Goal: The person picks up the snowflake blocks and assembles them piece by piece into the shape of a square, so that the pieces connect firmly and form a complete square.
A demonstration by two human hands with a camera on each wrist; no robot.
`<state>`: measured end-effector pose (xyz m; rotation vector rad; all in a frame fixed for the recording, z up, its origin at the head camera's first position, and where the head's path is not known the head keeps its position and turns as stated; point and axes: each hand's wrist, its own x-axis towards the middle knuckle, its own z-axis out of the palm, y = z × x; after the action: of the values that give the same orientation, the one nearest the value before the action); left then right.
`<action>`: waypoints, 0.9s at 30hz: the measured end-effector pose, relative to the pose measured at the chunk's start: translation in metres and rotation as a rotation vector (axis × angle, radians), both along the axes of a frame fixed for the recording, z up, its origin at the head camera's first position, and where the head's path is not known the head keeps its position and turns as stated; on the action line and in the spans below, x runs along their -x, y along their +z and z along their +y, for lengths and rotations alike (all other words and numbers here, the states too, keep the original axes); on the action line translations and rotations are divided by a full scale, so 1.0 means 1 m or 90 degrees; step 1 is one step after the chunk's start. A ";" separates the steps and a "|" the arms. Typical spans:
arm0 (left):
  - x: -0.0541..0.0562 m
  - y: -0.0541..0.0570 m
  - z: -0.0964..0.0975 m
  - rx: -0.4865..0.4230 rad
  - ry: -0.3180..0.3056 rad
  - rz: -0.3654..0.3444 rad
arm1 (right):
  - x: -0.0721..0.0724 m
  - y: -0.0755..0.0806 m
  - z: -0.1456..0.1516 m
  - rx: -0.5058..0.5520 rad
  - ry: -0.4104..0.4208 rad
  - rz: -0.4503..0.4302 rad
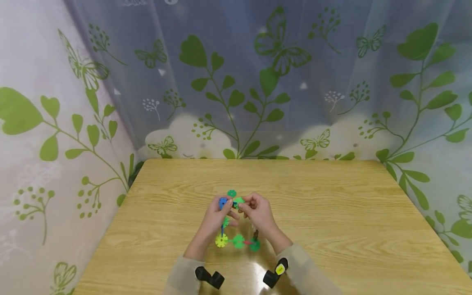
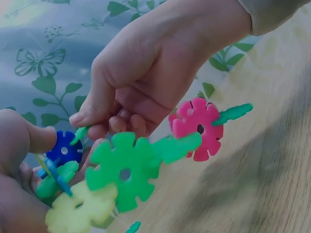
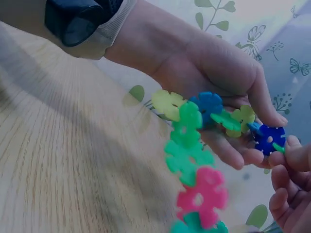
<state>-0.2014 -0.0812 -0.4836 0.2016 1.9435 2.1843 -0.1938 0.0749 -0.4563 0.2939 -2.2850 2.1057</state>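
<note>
My left hand [image 1: 215, 215] pinches a dark blue flower-shaped plastic disc [image 2: 64, 148] between thumb and fingers. The disc belongs to a chain of slotted interlocking discs. Opposite it, my right hand [image 1: 259, 211] pinches a green disc [image 1: 239, 200], whose edge meets the blue disc's rim. From the left hand the chain runs through a yellow disc [image 1: 221, 240], a green disc [image 2: 125, 172] and a pink disc [image 3: 201, 196] to a dark green disc [image 1: 255, 245]. In the right wrist view, a lighter blue disc [image 3: 207, 108] lies against the left palm.
The wood-grain table [image 1: 332, 213] spreads beneath both hands. A patterned curtain [image 1: 236, 82] with leaves and butterflies hangs behind it and at the sides. Black wrist cameras [image 1: 210, 277] sit on both sleeves.
</note>
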 end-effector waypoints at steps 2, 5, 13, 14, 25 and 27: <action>-0.001 0.000 -0.002 -0.022 0.001 -0.005 | 0.000 0.000 0.002 -0.009 0.014 0.002; -0.001 0.001 -0.003 -0.050 0.002 -0.010 | -0.001 0.000 0.005 -0.021 0.037 0.007; -0.001 0.004 -0.004 -0.106 0.001 -0.042 | -0.004 -0.002 0.014 -0.039 0.070 0.042; -0.002 0.004 -0.004 -0.114 -0.003 -0.044 | -0.004 -0.002 0.014 -0.039 0.071 0.047; -0.002 0.004 -0.001 -0.136 -0.007 -0.060 | -0.003 -0.006 0.018 -0.031 0.104 0.073; -0.002 0.004 -0.002 -0.138 -0.009 -0.061 | -0.004 -0.006 0.019 -0.039 0.103 0.081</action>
<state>-0.1989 -0.0827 -0.4799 0.1411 1.6502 2.3476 -0.1902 0.0938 -0.4620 0.6156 -2.3257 2.0223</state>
